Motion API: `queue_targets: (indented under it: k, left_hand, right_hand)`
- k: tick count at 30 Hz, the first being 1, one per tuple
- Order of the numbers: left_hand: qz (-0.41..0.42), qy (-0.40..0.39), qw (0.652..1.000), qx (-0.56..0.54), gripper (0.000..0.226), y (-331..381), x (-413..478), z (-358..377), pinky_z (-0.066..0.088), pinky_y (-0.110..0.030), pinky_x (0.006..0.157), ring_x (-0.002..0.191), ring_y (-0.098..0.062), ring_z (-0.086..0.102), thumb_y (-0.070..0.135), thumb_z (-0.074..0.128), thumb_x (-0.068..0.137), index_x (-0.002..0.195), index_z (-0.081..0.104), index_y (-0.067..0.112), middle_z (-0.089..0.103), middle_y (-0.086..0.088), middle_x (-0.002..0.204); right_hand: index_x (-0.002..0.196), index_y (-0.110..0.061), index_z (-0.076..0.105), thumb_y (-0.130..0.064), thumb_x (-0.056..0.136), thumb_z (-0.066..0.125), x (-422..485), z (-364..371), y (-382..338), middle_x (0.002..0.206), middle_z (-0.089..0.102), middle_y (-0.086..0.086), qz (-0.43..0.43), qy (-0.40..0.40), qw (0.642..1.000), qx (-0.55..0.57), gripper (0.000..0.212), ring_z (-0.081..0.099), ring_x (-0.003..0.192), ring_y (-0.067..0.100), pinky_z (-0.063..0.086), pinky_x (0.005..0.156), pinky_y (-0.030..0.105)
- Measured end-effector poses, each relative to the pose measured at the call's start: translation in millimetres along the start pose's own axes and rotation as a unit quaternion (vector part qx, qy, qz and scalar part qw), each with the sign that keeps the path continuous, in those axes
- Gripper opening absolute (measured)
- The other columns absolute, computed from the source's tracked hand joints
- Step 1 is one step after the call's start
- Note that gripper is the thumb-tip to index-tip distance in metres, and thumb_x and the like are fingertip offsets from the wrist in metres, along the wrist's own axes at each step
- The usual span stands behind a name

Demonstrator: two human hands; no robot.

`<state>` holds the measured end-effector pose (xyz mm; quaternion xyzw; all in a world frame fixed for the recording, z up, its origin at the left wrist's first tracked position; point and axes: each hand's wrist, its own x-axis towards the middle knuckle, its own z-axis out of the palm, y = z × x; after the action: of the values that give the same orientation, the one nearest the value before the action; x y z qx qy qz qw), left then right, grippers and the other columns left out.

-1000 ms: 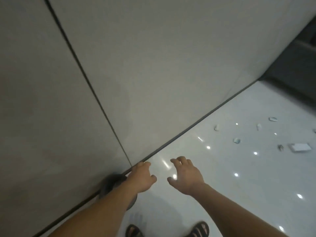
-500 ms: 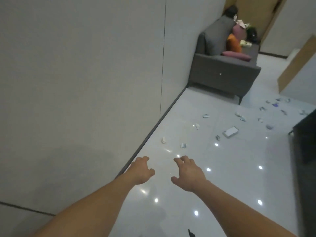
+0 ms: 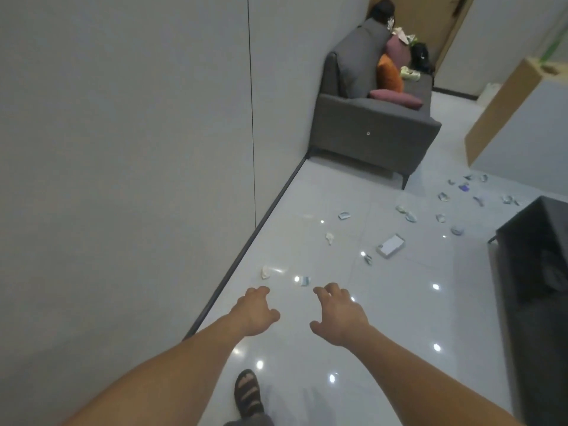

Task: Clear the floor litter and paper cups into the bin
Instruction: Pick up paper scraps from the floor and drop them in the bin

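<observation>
Several small scraps of litter lie scattered over the glossy white floor. A white crumpled scrap (image 3: 265,271) lies close to the wall, and a blue-white scrap (image 3: 305,281) sits just beyond my fingertips. Farther off rests a flat white box (image 3: 391,245), with more scraps (image 3: 344,215) trailing toward the right. My left hand (image 3: 253,312) and my right hand (image 3: 338,313) are stretched out above the floor, fingers spread, holding nothing. No bin shows in this view.
A grey wall runs along the left with a dark skirting strip (image 3: 246,250). A grey sofa (image 3: 372,130) with cushions stands against it farther ahead. A black cabinet (image 3: 534,272) fills the right edge. My sandalled foot (image 3: 247,393) is below.
The view has swung up from the wall base and a dark round object toward the room, bringing the sofa and litter trail into sight. Both hands stay outstretched and empty.
</observation>
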<state>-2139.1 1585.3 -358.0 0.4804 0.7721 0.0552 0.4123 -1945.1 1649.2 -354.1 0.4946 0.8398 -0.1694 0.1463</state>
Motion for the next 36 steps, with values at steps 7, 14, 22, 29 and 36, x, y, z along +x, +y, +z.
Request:
queue_targets:
  k: [7, 14, 22, 29, 36]
  left_hand:
    - [0.006, -0.009, 1.0, 0.019, 0.071, 37.8, 104.8, -62.8, 0.042, -0.034, 0.1, 0.127, -0.027, 0.043, 0.037, 0.055, 0.088, 0.149, 0.023, 0.019, 0.027, -0.009, 0.15]
    - [-0.021, -0.016, 0.999, 0.027, 0.072, 85.7, 213.4, -95.2, 0.041, -0.035, 0.102, 0.128, -0.028, 0.043, 0.036, 0.057, 0.087, 0.148, 0.025, 0.017, 0.029, -0.01, 0.149]
    - [-0.133, -0.03, 0.991, 0.004, 0.066, 142.3, 331.0, -104.7, 0.039, -0.034, 0.104, 0.128, -0.027, 0.043, 0.035, 0.054, 0.09, 0.147, 0.027, 0.017, 0.031, -0.01, 0.148]
    - [-0.204, -0.034, 0.976, -0.071, 0.062, 139.7, 433.9, -88.0, 0.035, -0.028, 0.103, 0.128, -0.022, 0.043, 0.034, 0.054, 0.091, 0.146, 0.031, 0.019, 0.036, -0.006, 0.147]
    - [-0.216, -0.08, 0.966, -0.115, 0.06, 61.2, 577.6, 25.4, 0.034, -0.024, 0.097, 0.125, -0.02, 0.045, 0.035, 0.056, 0.09, 0.144, 0.035, 0.021, 0.04, -0.006, 0.144]
  right_hand:
    - [0.147, -0.026, 0.026, -0.044, 0.085, 0.057, 105.8, -52.6, 26.4, 0.144, 0.03, 0.0, 0.014, 0.006, 1.0, 0.024, 0.072, 0.037, 0.125, 0.023, 0.045, 0.09, 0.035]
    - [0.148, -0.025, 0.025, -0.044, 0.085, 0.057, 217.2, -79.7, 76.7, 0.147, 0.029, 0.001, -0.004, -0.016, 0.999, 0.043, 0.073, 0.037, 0.127, 0.024, 0.047, 0.093, 0.036]
    - [0.146, -0.024, 0.027, -0.046, 0.086, 0.058, 366.1, -95.0, 157.4, 0.146, 0.03, 0.002, -0.068, -0.102, 0.992, 0.039, 0.072, 0.038, 0.126, 0.024, 0.048, 0.094, 0.037]
    - [0.145, -0.023, 0.027, -0.041, 0.085, 0.056, 471.4, -52.5, 197.5, 0.143, 0.031, 0.004, -0.09, -0.172, 0.981, 0.032, 0.07, 0.039, 0.123, 0.026, 0.048, 0.089, 0.037]
    - [0.145, -0.025, 0.026, -0.041, 0.084, 0.062, 579.8, 107.8, 217.5, 0.143, 0.032, 0.003, -0.051, -0.214, 0.974, 0.057, 0.072, 0.039, 0.124, 0.025, 0.048, 0.094, 0.038]
